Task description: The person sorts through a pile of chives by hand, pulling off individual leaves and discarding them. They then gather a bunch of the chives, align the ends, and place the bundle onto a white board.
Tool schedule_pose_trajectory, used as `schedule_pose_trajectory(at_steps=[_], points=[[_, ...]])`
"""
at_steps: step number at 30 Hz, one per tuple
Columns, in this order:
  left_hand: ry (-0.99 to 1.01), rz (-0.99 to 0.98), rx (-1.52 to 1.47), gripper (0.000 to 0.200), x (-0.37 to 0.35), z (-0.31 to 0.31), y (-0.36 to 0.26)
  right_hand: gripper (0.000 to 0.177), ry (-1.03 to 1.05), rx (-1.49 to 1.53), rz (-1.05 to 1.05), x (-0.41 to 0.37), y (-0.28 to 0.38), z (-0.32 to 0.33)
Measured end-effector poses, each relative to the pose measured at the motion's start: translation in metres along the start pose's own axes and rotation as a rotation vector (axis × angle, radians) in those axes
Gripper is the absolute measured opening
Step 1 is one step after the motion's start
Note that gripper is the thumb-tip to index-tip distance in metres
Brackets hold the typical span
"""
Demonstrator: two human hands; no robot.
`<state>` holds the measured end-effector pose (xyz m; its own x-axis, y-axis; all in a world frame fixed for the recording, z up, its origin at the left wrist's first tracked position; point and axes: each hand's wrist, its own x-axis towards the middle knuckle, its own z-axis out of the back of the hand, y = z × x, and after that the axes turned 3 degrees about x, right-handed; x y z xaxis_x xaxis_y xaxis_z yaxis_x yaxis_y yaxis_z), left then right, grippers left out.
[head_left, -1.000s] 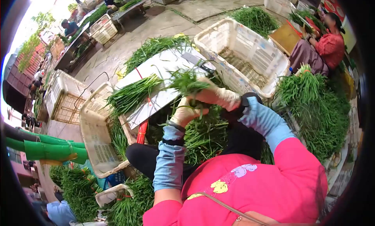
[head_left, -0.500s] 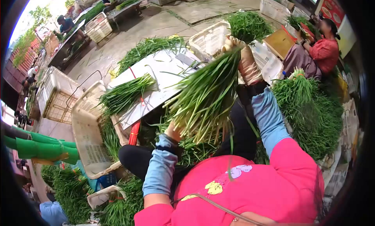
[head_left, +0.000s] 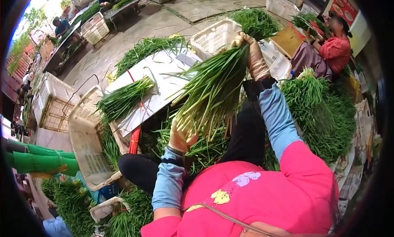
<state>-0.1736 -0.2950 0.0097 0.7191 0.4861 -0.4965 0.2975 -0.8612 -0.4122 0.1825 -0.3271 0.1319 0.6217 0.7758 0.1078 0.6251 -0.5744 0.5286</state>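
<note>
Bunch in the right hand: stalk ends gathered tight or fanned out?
Fanned out: the right hand grips the bunch by its leaves, and the stalks spread apart.

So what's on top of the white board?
A chive-like greens bundle, loose leaves and a grey blade; the held bunch covers the board's right end, hiding anything there.

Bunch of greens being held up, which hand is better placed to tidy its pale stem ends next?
Probably the left hand: it is at the pale stem ends, while the right hand grips the bunch of greens by its leafy part and seems occupied.
</note>
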Motion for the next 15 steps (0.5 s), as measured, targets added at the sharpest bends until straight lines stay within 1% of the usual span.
schedule_pose_trajectory(at_steps=[1, 2, 3, 4, 5, 6, 7, 8, 10, 11, 12, 13, 14, 15], points=[[0.406, 0.121, -0.034, 0.063, 0.005, 0.019, -0.003, 0.014, 0.065, 0.018, -0.013, 0.001, 0.004, 0.001], [0.812, 0.242, -0.069, 0.065, 0.005, 0.031, -0.008, 0.014, 0.063, 0.018, -0.013, 0.001, 0.005, 0.003], [0.696, 0.176, 0.071, 0.069, 0.006, 0.041, -0.006, 0.014, 0.047, 0.071, -0.034, 0.002, 0.006, 0.005], [0.694, 0.177, 0.071, 0.069, 0.003, 0.035, -0.007, 0.014, 0.032, 0.124, -0.057, 0.002, 0.007, 0.007], [0.603, 0.082, 0.272, 0.071, -0.001, 0.027, -0.008, 0.014, 0.084, 0.092, -0.07, -0.002, 0.006, 0.003], [0.507, -0.013, 0.469, 0.074, -0.007, 0.019, -0.008, 0.014, 0.081, 0.092, -0.072, -0.003, 0.007, 0.0], [0.377, -0.023, 0.428, 0.076, -0.013, 0.012, -0.007, 0.014, 0.079, 0.11, -0.069, -0.003, 0.007, 0.0], [0.378, -0.025, 0.428, 0.076, -0.014, 0.015, -0.008, 0.013, 0.079, 0.128, -0.066, -0.003, 0.008, 0.0], [0.403, -0.032, 0.352, 0.075, -0.018, 0.028, -0.012, 0.013, 0.053, 0.068, -0.047, -0.001, 0.018, 0.004], [0.408, -0.017, 0.369, 0.057, -0.013, 0.037, -0.014, 0.014, 0.073, 0.1, -0.047, -0.002, 0.023, 0.003], [0.409, -0.015, 0.37, 0.057, -0.011, 0.046, -0.013, 0.014, 0.094, 0.132, -0.046, -0.002, 0.029, 0.001], [0.336, -0.019, 0.454, 0.046, -0.01, 0.048, -0.014, 0.015, 0.182, 0.127, -0.046, 0.003, 0.036, 0.005], [0.262, -0.021, 0.536, 0.036, -0.009, 0.053, -0.014, 0.015, 0.183, 0.126, -0.043, 0.001, 0.038, 0.0], [0.304, 0.073, 0.498, 0.019, 0.001, 0.069, -0.016, 0.015, 0.14, 0.072, -0.027, -0.001, 0.04, -0.005]])
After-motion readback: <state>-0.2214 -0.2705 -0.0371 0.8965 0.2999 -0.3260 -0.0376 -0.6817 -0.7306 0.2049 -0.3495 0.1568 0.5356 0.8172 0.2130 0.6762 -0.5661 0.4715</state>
